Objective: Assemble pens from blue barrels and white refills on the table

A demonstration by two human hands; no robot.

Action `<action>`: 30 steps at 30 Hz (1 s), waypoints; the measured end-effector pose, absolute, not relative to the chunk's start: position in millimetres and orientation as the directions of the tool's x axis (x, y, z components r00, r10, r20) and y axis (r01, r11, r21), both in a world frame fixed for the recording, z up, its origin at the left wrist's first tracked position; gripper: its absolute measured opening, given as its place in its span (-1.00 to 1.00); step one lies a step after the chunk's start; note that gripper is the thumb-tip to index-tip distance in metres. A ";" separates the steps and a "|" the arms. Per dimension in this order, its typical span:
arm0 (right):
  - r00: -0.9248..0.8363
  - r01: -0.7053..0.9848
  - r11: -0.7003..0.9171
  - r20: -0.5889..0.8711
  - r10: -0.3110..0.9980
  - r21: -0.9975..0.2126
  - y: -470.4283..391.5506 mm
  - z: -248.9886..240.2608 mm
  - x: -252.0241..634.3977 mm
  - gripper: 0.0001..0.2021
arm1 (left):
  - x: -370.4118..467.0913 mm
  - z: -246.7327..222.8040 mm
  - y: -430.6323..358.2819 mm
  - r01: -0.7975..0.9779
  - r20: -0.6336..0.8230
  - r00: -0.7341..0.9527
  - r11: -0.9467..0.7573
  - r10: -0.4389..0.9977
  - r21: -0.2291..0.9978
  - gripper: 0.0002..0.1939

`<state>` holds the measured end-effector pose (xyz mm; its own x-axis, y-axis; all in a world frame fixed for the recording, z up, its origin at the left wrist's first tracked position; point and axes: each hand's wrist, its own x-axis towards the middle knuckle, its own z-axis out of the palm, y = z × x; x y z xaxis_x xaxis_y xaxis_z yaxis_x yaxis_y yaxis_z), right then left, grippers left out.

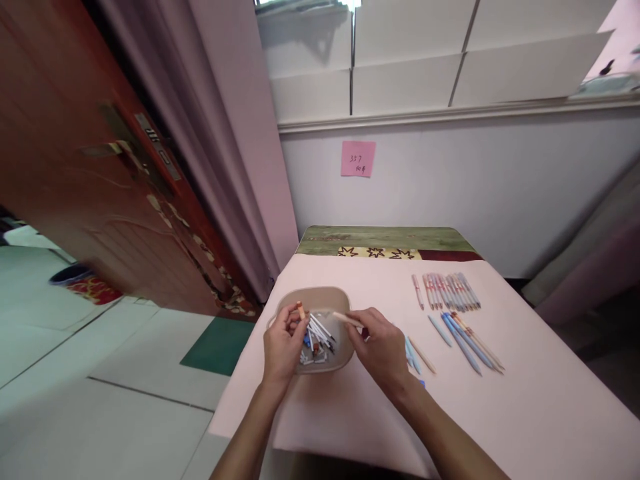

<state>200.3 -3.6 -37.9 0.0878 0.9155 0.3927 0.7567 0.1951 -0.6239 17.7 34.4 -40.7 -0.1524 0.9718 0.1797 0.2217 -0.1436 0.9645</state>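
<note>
My left hand (284, 340) is closed over the left side of a beige plastic basin (325, 293), pinching a small orange-brown pen part (301, 309) between thumb and fingertips. Across from it, my right hand (377, 343) is closed on a beige pen barrel (347, 320) that points left over the basin's right rim. The two held pieces are apart. Inside the basin lie several white pen refills (319, 328) with dark tips, among small blue, brown and clear parts. Partly behind my right hand, light-blue pen barrels (413, 355) and a beige one (423, 355) rest on the table.
On the right of the pink-covered table (550, 400), a row of assembled-looking pens (453, 292) lies behind a group of blue and beige barrels (470, 343). A pink note (358, 159) is stuck on the wall behind. A red-brown door (100, 167) stands at left.
</note>
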 end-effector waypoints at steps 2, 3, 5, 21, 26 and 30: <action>0.097 0.721 0.204 0.389 0.916 -0.662 -5.1 -38.8 203.2 -0.80 | 17.6 -39.9 33.3 0.194 0.158 -0.184 -0.121 0.970 0.973 -0.57; 0.104 0.703 0.196 0.372 0.922 -0.684 -6.1 -40.3 207.4 -0.80 | 17.4 -38.1 32.5 0.184 0.144 -0.196 -0.108 0.970 0.977 -0.58; 0.156 0.651 0.155 0.331 0.931 -0.743 -8.7 -46.3 222.7 -0.78 | 18.1 -32.1 29.7 0.174 0.122 -0.210 -0.086 0.970 0.981 -0.63; 0.527 0.715 -0.292 0.216 0.822 -0.635 -78.3 -110.1 315.5 -0.78 | 154.4 -78.4 -37.5 0.448 0.095 0.541 -0.382 0.836 0.809 -0.77; 0.429 0.793 -0.174 0.332 0.840 -0.583 -73.5 -119.1 316.7 -0.79 | 171.2 -91.2 -30.7 0.623 0.087 0.549 -0.477 0.831 0.620 -0.68; 0.516 0.779 -0.278 0.322 0.794 -0.562 -72.2 -114.4 346.3 -0.78 | 178.2 -97.7 -32.2 0.644 0.121 0.593 -0.560 0.796 0.522 -0.71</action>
<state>346.3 -72.2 -114.4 0.5158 0.7939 0.3220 0.7788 -0.2779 -0.5624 178.2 -32.2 -97.7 0.5931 0.7959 0.1214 0.6440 -0.5595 0.5217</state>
